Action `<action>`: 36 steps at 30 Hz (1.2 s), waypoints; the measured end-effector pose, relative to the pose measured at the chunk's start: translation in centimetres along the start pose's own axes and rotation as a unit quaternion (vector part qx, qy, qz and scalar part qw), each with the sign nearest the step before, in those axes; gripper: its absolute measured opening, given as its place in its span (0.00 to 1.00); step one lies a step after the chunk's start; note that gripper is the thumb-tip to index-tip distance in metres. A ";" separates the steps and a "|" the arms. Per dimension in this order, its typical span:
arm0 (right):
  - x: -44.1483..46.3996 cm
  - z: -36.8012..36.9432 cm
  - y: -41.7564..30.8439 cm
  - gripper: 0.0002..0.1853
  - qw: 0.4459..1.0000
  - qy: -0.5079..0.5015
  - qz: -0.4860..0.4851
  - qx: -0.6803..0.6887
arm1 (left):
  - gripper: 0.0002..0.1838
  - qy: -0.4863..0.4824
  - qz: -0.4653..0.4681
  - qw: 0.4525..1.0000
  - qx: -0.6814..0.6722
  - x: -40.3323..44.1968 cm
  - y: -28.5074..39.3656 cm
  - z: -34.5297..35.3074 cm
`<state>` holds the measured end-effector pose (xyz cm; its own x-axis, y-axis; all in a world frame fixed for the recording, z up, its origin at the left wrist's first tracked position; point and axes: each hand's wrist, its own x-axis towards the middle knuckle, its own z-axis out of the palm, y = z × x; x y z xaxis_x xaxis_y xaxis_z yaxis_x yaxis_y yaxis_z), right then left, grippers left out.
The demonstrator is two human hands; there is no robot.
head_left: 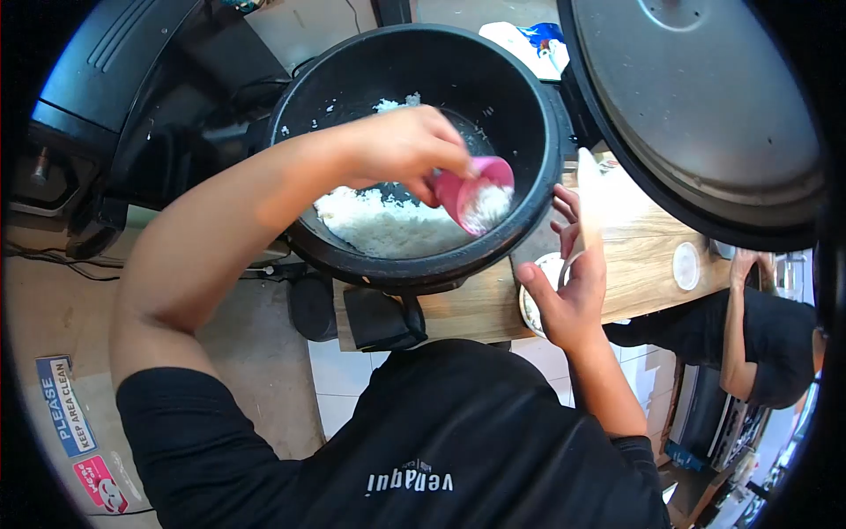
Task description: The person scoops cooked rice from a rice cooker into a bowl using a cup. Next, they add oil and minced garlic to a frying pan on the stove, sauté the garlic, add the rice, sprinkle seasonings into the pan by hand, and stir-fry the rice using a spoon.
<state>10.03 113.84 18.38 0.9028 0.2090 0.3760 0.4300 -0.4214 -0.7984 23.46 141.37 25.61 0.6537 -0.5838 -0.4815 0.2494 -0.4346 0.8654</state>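
My left hand (405,150) reaches over a large black rice cooker (286,207) and grips a pink cup (449,196). The cup is tilted, and white rice shows in its mouth. Below it, cooked rice (383,225) lies along the near side of the pot, with smaller clumps farther back. To the right of the cooker's rim, my right hand (577,295) holds a pale, flat rice paddle (589,198) upright, slightly blurred. Partly hidden behind that hand is a round white container (530,310) with what looks like rice inside.
The cooker's lid (705,106) stands open at the upper right. A wooden table (643,256) carries a round white lid (686,266). Black appliances (167,106) stand at the left. Another person (758,344) in dark clothing is at the right. A white-and-blue bag (542,44) lies behind the cooker.
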 end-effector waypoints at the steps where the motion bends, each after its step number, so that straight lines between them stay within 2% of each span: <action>1: -0.5 -0.7 -0.1 0.38 1.000 0.004 0.004 0.018 | 0.13 0.021 0.029 0.999 -0.001 -1.4 0.4 -0.3; 2: -1.0 -1.3 -0.2 0.35 0.999 0.009 0.008 0.035 | 0.12 0.027 0.056 0.997 -0.049 -2.6 0.2 -0.9; 3: -1.7 -2.3 0.1 0.34 0.998 0.015 -0.034 -0.046 | 0.13 0.046 0.080 0.991 -0.101 -3.9 0.3 -0.8; 4: -2.3 -3.4 0.5 0.33 0.989 0.018 -0.078 -0.126 | 0.13 0.048 0.082 0.991 -0.098 -5.1 0.7 -0.3; 6: -4.7 -5.5 2.5 0.31 0.992 -0.017 -0.012 -0.128 | 0.15 0.140 0.118 0.976 -0.119 -7.2 1.6 1.3; 8: -7.4 -7.2 4.9 0.29 0.987 -0.032 0.154 0.018 | 0.15 0.141 0.131 0.973 -0.125 -8.0 1.6 3.0; 10: -9.9 -9.0 7.7 0.28 0.986 -0.033 0.160 -0.032 | 0.19 0.182 0.173 0.963 -0.092 -8.0 1.9 6.1; 12: -12.2 -9.9 9.8 0.15 0.987 0.021 0.153 -0.041 | 0.23 0.205 0.214 0.954 -0.042 -7.0 1.7 10.8; 14: -14.9 -10.9 12.8 0.12 0.984 0.034 0.169 -0.051 | 0.17 0.207 0.264 0.942 0.022 -5.2 1.4 15.8; 15: -16.0 -11.7 13.3 0.12 0.982 0.038 0.177 -0.051 | 0.14 0.250 0.261 0.926 0.112 -4.1 1.1 18.3; 16: -16.9 -12.2 13.7 0.11 0.972 0.025 0.227 -0.050 | 0.15 0.293 0.256 0.899 0.202 -2.9 0.9 20.8; 17: -17.8 -12.6 14.1 0.10 0.960 0.012 0.276 -0.047 | 0.14 0.306 0.271 0.881 0.236 -1.6 1.1 23.3; 18: -18.6 -12.8 14.4 0.10 0.959 0.016 0.280 -0.043 | 0.15 0.298 0.227 0.891 0.255 -0.1 0.3 25.2; 20: -20.0 -12.8 15.0 0.09 0.968 0.014 0.238 -0.079 | 0.14 0.297 0.230 0.854 0.361 3.7 -2.6 28.1; 21: -20.6 -13.0 15.3 0.10 0.970 0.012 0.223 -0.092 | 0.14 0.289 0.233 0.853 0.366 5.2 -4.2 29.4; 23: -21.2 -13.3 14.9 0.12 0.975 0.005 0.203 -0.092 | 0.11 0.349 0.276 0.759 0.476 7.8 -6.8 31.8; 24: -21.3 -13.6 14.5 0.13 0.974 -0.013 0.204 -0.096 | 0.11 0.342 0.278 0.759 0.480 8.7 -7.4 32.6; 26: -21.9 -13.9 14.7 0.14 0.975 -0.026 0.196 -0.102 | 0.09 0.354 0.282 0.711 0.538 9.6 -8.6 33.7; 28: -22.2 -14.1 15.0 0.15 0.977 -0.040 0.173 -0.114 | 0.09 0.335 0.253 0.730 0.539 9.9 -9.4 35.2; 31: -22.7 -14.8 15.7 0.15 0.977 -0.049 0.169 -0.121 | 0.09 0.298 0.252 0.702 0.596 9.9 -9.0 35.4; 33: -22.9 -15.3 16.2 0.15 0.977 -0.047 0.174 -0.117 | 0.10 0.349 0.262 0.724 0.535 9.1 -7.3 34.7; 36: -23.5 -15.8 16.7 0.16 0.977 -0.041 0.179 -0.109 | 0.11 0.377 0.253 0.756 0.472 8.1 -6.4 33.3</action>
<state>-3.91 87.96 3.63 0.9958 0.0797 0.0460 0.0871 -0.6559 -0.7498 3.39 116.60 11.56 0.8046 -0.4376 0.4015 -0.5575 -0.7894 0.2569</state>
